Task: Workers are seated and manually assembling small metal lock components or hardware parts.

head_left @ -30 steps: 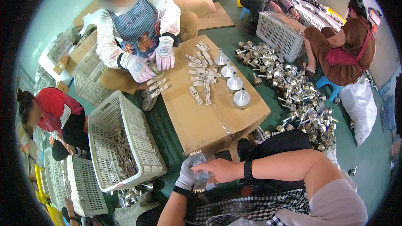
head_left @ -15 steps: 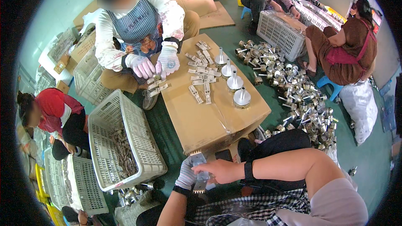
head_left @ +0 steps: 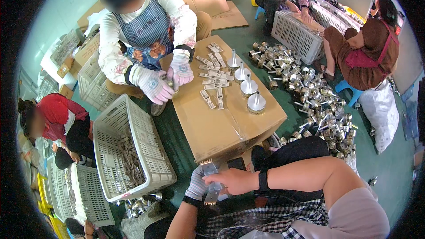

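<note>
A flat grey metal plate (head_left: pixel 214 191) with toothed ends is in both of my hands, low in the middle of the view. My left hand (head_left: pixel 196 185), in a striped knit glove, is closed on its left side. My bare right hand (head_left: pixel 235 180) grips the plate from the right, fingers on its face. Just beyond my hands stands a cardboard box (head_left: pixel 208 126). On top lie several pale slotted clips (head_left: pixel 214 75) and a row of round metal caps with stems (head_left: pixel 256 102). Across the box, a co-worker's gloved hands (head_left: pixel 160 84) hold a small part, mostly hidden.
A white plastic crate (head_left: pixel 155 168) with thin grey pieces stands at left. Many stemmed metal caps (head_left: pixel 316 99) are heaped on the floor at right, near a white sack (head_left: pixel 380 117). Other people sit at crates (head_left: pixel 294 35) around. A dark phone-like slab (head_left: pixel 236 163) lies before the box.
The co-worker's gloved hands have shifted and turned over the box's left edge; the clips seen beneath them before are out of sight. My hands and the metal plate stay practically still.
</note>
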### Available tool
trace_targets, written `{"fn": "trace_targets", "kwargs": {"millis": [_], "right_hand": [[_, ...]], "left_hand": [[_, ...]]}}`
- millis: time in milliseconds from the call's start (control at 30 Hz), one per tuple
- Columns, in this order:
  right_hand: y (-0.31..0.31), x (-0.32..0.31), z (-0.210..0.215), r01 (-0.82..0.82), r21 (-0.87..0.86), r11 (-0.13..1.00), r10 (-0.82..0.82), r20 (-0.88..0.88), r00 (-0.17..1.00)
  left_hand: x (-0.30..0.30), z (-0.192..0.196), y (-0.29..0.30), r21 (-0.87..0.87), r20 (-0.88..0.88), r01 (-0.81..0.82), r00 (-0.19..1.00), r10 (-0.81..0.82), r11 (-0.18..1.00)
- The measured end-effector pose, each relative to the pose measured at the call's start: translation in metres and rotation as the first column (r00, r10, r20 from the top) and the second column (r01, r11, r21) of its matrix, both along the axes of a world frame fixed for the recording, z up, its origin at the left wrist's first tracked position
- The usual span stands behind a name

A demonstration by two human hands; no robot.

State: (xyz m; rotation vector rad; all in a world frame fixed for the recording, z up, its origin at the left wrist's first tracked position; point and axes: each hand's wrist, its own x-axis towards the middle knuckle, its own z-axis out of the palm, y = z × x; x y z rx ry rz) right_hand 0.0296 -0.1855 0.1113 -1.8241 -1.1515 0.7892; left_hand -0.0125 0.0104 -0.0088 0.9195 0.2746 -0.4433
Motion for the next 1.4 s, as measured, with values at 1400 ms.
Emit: {"fn": "trace_targets", "kwargs": {"millis": [1400], "right_hand": [[-0.001,-0.009,-0.001,-0.02,0.167,0.986,0.031,-0.06,0.998]], "left_hand": [[0.01,0.034,-0.005,-0.112,-0.189,-0.134,0.976,0.112,0.985]]}}
